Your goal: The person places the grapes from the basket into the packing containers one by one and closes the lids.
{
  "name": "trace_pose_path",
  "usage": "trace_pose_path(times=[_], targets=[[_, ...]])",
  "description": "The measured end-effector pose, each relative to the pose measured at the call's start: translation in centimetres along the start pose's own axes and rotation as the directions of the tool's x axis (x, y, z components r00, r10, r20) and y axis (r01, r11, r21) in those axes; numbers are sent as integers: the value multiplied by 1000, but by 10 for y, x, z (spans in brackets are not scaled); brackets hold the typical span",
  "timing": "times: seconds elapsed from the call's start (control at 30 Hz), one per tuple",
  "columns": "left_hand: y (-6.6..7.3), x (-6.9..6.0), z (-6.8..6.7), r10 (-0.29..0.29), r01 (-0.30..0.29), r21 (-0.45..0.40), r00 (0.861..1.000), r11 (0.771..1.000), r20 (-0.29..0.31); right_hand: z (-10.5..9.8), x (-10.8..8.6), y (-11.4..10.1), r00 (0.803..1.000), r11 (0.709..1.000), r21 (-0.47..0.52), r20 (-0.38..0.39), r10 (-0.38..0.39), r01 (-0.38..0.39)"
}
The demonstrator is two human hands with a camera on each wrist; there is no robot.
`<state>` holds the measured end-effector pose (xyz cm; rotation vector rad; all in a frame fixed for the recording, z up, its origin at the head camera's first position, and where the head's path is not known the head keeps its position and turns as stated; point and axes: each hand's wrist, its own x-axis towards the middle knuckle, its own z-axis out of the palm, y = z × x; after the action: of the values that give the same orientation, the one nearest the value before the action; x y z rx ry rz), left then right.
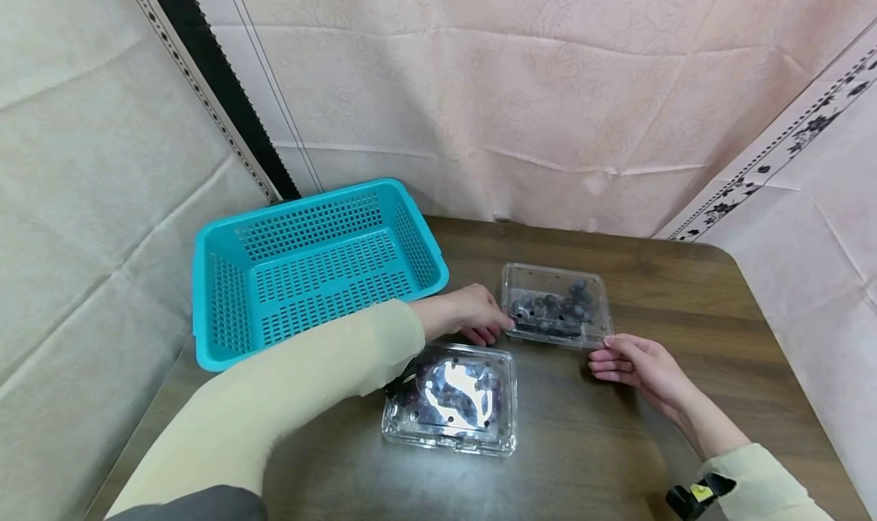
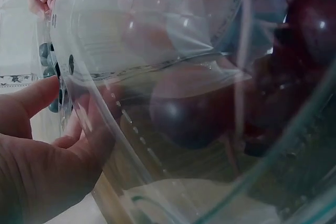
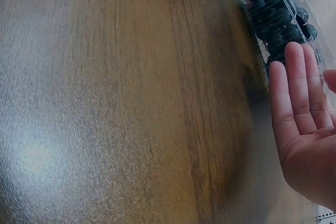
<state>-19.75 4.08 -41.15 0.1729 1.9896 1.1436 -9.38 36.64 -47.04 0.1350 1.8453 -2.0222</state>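
On the right part of the table sits a clear plastic clamshell box (image 1: 537,277) with dark round grapes (image 1: 562,305) inside. My left hand (image 1: 478,314) pinches its front left corner between thumb and fingers. At the front right corner, my right hand (image 1: 640,366) pinches the edge with thumb and forefinger, the other fingers stretched out below. A second clear clamshell box (image 1: 448,399) lies closer to me, under my left forearm; the left wrist view shows dark red grapes (image 2: 189,108) through its plastic wall. Glare on its lid hides part of the contents.
A turquoise perforated basket (image 1: 318,277) stands at the back left, beyond my left arm. Pale patterned cloth (image 1: 479,110) hangs behind and on both sides of the brown wooden table (image 1: 575,445).
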Motion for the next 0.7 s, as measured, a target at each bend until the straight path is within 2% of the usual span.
trace_pose_path(times=[0.37,0.7], targets=[[0,9,-1,-58,62,-43,993,997,101,1,-1,-1,1000,1000,16,12,-5,5],[-1,9,1,-75,83,-54,986,995,150,1,0,-1,1000,1000,7,9,2,-2]])
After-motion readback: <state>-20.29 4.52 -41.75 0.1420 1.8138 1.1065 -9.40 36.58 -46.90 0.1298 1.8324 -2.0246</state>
